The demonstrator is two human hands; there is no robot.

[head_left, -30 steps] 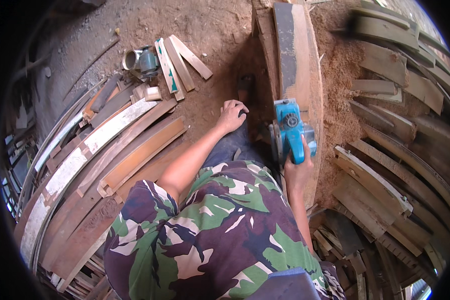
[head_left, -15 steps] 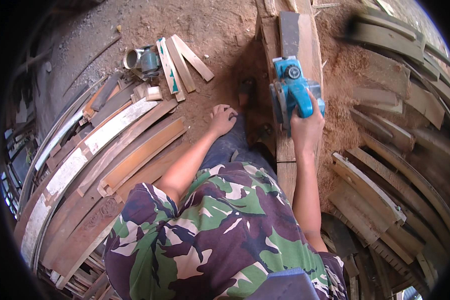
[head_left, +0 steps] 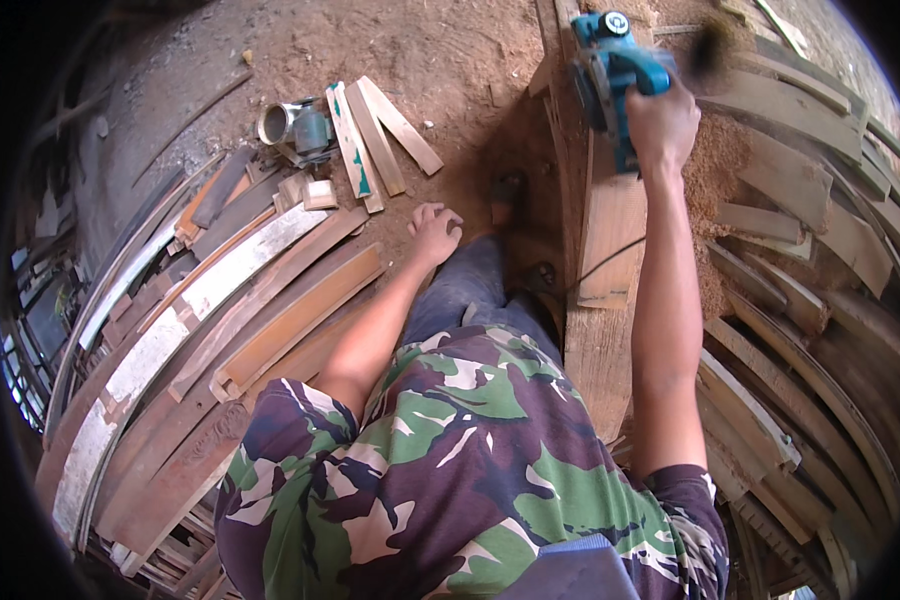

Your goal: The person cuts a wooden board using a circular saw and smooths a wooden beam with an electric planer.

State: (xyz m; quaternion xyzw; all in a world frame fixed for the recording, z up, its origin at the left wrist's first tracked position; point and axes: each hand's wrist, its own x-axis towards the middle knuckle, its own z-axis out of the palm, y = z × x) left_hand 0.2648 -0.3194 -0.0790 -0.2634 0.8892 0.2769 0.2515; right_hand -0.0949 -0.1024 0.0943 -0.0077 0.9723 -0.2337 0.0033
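My right hand (head_left: 662, 125) is wrapped around the rear handle of a blue electric hand planer (head_left: 615, 70). The planer sits over the far part of a light wooden board (head_left: 610, 255), which lies on a long wooden beam (head_left: 598, 375). A dark cord (head_left: 610, 262) crosses the board's near part. My left hand (head_left: 436, 232) rests on my left knee, its fingers loosely bent and holding nothing.
Wood shavings (head_left: 725, 165) heap right of the beam, with stacked planks (head_left: 790, 190) beyond. On the left lie more long boards (head_left: 300, 310), a few narrow strips (head_left: 375, 135) and a grey-green power tool (head_left: 310, 130). A dark blurred patch shows right of the planer.
My right hand has pushed the planer forward along the board, away from me, baring the board's near end. The left hand stays on the knee.
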